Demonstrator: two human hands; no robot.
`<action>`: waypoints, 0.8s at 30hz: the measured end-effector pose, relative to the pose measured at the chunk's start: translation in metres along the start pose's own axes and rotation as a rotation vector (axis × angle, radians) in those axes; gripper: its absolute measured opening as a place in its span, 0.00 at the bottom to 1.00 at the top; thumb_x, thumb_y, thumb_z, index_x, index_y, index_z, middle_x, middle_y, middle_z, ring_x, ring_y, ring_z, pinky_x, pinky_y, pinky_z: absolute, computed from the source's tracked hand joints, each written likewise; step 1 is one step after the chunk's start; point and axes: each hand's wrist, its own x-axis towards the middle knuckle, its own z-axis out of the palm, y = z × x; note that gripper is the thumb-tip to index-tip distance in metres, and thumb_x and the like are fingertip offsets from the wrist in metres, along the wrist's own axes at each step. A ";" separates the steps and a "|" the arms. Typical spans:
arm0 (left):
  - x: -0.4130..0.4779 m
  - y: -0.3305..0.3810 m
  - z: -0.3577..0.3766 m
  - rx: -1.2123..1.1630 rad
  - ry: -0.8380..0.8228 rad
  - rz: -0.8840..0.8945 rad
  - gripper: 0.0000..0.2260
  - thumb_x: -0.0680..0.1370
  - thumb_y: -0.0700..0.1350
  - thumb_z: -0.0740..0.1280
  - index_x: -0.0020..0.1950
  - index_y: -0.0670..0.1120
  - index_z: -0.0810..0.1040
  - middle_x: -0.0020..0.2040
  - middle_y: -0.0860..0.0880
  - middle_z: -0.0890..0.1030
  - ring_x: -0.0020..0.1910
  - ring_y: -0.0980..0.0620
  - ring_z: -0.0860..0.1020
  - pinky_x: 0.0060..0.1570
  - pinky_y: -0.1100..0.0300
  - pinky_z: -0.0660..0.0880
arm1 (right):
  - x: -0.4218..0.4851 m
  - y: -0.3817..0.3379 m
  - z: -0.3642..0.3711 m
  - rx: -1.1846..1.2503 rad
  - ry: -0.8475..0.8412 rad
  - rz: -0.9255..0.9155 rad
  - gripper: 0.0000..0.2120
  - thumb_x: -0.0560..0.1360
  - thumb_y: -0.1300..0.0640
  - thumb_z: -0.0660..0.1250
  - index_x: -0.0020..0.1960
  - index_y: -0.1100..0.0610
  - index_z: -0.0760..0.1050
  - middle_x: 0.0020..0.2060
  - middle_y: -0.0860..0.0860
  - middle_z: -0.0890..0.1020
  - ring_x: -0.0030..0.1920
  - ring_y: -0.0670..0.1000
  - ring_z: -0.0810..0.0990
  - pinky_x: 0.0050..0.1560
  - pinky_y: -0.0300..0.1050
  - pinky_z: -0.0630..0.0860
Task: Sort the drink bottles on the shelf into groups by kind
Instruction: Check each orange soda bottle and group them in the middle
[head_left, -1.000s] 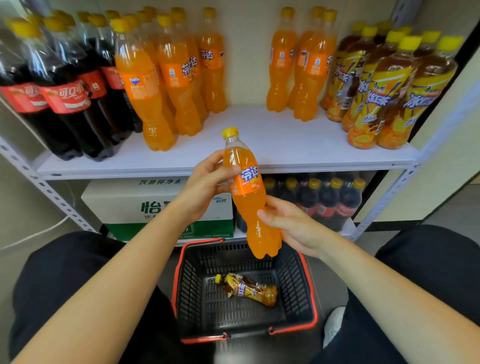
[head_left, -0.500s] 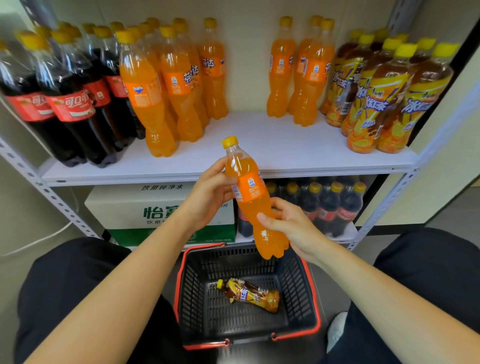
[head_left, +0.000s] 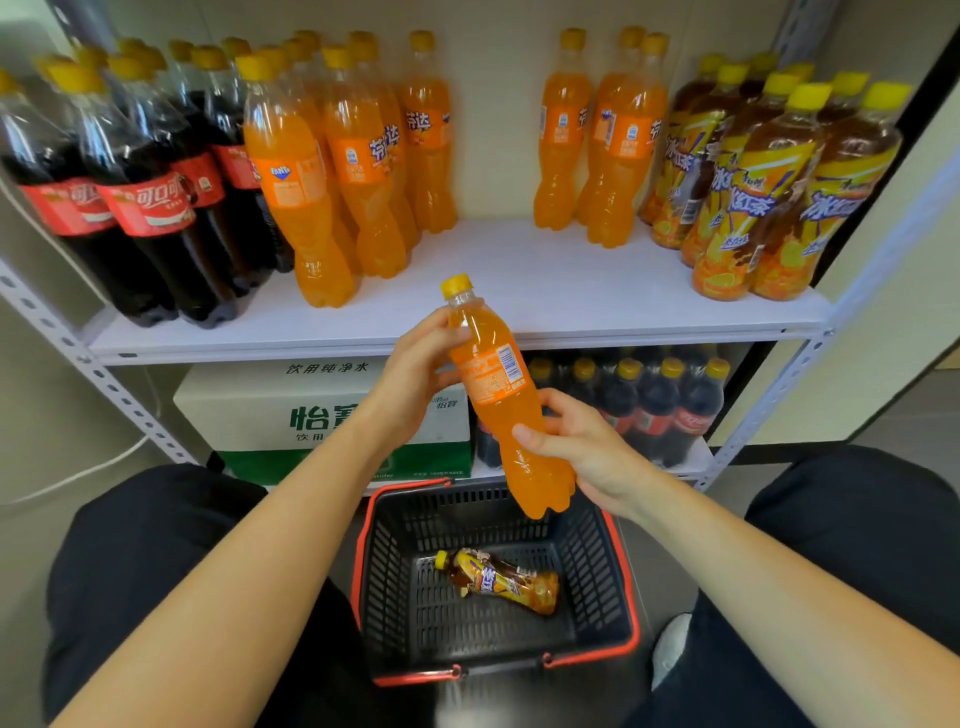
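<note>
Both hands hold one orange soda bottle (head_left: 493, 395) with a yellow cap, tilted, in front of the shelf edge and above the basket. My left hand (head_left: 415, 374) grips its neck and upper label; my right hand (head_left: 576, 447) grips its lower body. On the white shelf (head_left: 519, 291) stand cola bottles (head_left: 145, 208) at the left, a group of orange soda bottles (head_left: 353, 166) beside them, three more orange soda bottles (head_left: 608, 140) right of centre, and iced tea bottles (head_left: 753, 192) at the far right.
A black basket with red rim (head_left: 628, 613) sits on the floor between my knees, holding one iced tea bottle (head_left: 504, 579) lying flat. The lower shelf carries a white and green water carton (head_left: 291, 410) and a pack of cola bottles (head_left: 654, 405).
The held bottle has turned in my hands, so its barcode side now faces me instead of the logo. It stays at about the same place above the basket.
</note>
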 end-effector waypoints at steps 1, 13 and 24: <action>0.000 0.000 -0.002 -0.045 -0.034 -0.009 0.19 0.75 0.47 0.65 0.66 0.51 0.79 0.56 0.49 0.84 0.55 0.50 0.82 0.54 0.56 0.80 | 0.000 0.000 -0.002 0.013 -0.005 0.000 0.26 0.72 0.49 0.74 0.67 0.53 0.74 0.59 0.53 0.85 0.61 0.57 0.83 0.64 0.61 0.79; -0.007 0.000 0.005 0.127 0.101 0.079 0.23 0.68 0.51 0.80 0.60 0.49 0.81 0.48 0.53 0.85 0.46 0.57 0.84 0.39 0.64 0.78 | 0.002 0.001 0.010 -0.098 -0.009 -0.022 0.33 0.66 0.42 0.79 0.66 0.50 0.72 0.57 0.51 0.85 0.59 0.52 0.84 0.65 0.61 0.78; -0.011 0.007 0.008 0.185 0.091 0.127 0.17 0.68 0.48 0.79 0.55 0.50 0.83 0.47 0.54 0.85 0.46 0.55 0.83 0.43 0.59 0.79 | 0.002 -0.003 0.005 -0.203 -0.028 -0.067 0.32 0.66 0.38 0.77 0.67 0.46 0.77 0.60 0.47 0.84 0.62 0.49 0.82 0.65 0.54 0.78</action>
